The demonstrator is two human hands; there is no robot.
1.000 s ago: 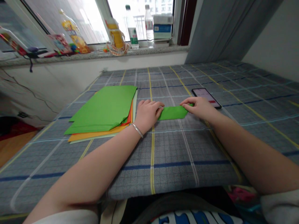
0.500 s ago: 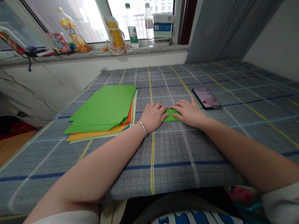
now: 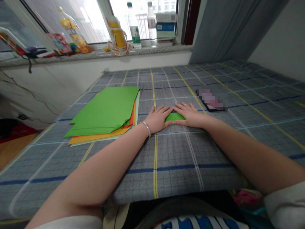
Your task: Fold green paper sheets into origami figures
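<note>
Between paper stack (image 3: 105, 111) and phone (image 3: 212, 99), folded green paper (image 3: 174, 116)

Both hands are flat on a small folded green paper (image 3: 174, 116), left hand (image 3: 158, 118) and right hand (image 3: 190, 115) with fingertips meeting over it. A stack of colored paper (image 3: 105, 111) sits just left, phone (image 3: 211, 100) off right, all on the plaid cover (image 3: 171, 152).
</note>
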